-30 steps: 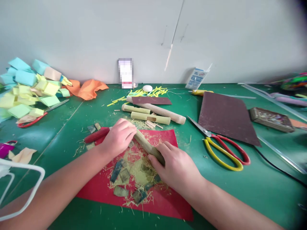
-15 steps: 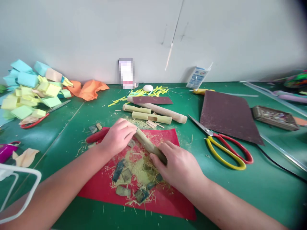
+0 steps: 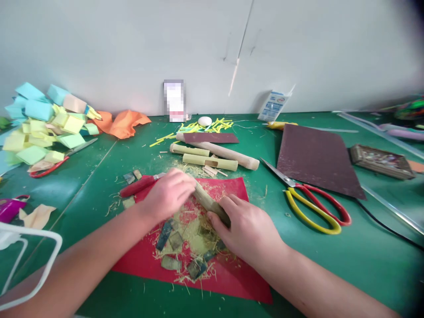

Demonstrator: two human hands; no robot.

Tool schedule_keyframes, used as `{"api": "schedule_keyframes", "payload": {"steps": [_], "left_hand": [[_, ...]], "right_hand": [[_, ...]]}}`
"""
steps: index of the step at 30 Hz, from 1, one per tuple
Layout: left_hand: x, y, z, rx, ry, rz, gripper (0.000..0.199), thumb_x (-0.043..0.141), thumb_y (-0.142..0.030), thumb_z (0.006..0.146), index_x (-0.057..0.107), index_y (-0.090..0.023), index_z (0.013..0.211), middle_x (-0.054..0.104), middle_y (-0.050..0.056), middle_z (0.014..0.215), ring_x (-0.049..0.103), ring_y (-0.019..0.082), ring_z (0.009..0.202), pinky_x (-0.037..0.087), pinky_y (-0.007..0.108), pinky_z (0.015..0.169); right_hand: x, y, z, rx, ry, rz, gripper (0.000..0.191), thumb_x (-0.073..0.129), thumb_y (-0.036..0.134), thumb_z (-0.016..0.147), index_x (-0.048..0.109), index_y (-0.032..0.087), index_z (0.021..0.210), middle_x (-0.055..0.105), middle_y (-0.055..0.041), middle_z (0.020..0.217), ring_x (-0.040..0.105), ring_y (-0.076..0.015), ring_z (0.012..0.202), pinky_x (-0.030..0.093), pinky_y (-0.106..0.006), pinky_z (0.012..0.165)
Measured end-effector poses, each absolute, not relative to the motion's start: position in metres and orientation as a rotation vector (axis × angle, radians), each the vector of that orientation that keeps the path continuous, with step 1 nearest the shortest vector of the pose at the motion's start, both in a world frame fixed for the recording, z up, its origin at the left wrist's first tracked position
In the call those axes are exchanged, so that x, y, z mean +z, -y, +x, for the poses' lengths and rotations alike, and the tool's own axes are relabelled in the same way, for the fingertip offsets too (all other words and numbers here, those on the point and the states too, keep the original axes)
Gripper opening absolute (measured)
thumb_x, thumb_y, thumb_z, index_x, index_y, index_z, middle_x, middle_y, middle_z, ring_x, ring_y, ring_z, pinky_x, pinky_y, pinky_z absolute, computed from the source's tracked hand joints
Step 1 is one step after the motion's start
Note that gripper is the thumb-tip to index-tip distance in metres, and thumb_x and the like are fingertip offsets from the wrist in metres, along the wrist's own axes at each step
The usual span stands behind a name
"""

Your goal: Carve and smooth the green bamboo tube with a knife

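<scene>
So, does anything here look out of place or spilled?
Yes: shavings litter the red sheet and spill past its edge onto the green tabletop. The white egg-shaped object by the yellow strips also looks odd, unlike anything around it.

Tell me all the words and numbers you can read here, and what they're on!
None can be read for sure.
White-and-blue packet by the wall: blue print and a small red mark, too small and blurred to read.
Upright screen-like thing by the wall: blotted into squares, unreadable.
Pale tube in the right hand: no writing that I can see.
</scene>
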State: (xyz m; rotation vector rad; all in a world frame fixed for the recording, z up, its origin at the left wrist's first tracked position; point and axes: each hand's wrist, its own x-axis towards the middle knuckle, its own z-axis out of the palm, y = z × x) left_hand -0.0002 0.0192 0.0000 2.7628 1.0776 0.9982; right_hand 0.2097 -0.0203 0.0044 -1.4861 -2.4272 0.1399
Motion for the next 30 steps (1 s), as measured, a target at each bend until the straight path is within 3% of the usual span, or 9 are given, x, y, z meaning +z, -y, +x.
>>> {"api": "schedule_keyframes", "payload": {"steps": [16,20,23,30], "left_hand": [[0.002,-0.023,-0.008,1.033,-1.068,2.724,0.011,0.059,-0.018,0.086,0.068,-0.02,0.091,0.07,0.003,0.095,0.058,0.018,0.091,0.046,0.036,0.084],[0.004,-0.028,-0.008,1.286,-1.303,2.219,0.013,0.058,-0.025,0.087,0.069,-0.019,0.087,0.069,0.005,0.093,0.061,0.016,0.087,0.05,0.033,0.081],[0.002,-0.028,-0.005,1.418,-1.35,1.694,0.016,0.06,-0.031,0.085,0.069,-0.018,0.087,0.07,0.004,0.086,0.063,0.015,0.077,0.053,0.028,0.069],[0.002,-0.026,-0.001,1.346,-1.204,1.14,0.022,0.066,-0.035,0.08,0.066,-0.013,0.086,0.064,0.002,0.068,0.056,0.008,0.053,0.047,0.019,0.052]], "right_hand": [[0.003,0.022,0.21,0.167,2.422,-1.509,0.021,0.048,0.037,0.085,0.05,0.02,0.073,0.056,-0.0007,0.07,0.05,-0.0139,0.06,0.027,-0.027,0.052],[0.004,0.021,0.211,0.191,2.445,-1.515,0.022,0.046,0.038,0.087,0.049,0.02,0.074,0.056,-0.0008,0.072,0.051,-0.0142,0.061,0.027,-0.027,0.052],[0.005,0.02,0.211,0.193,2.45,-1.519,0.023,0.047,0.039,0.086,0.048,0.02,0.073,0.056,-0.0007,0.071,0.05,-0.0142,0.06,0.027,-0.027,0.052],[0.005,0.02,0.211,0.215,2.446,-1.52,0.022,0.048,0.039,0.086,0.048,0.02,0.073,0.056,-0.0005,0.071,0.05,-0.0143,0.06,0.027,-0.027,0.052]]}}
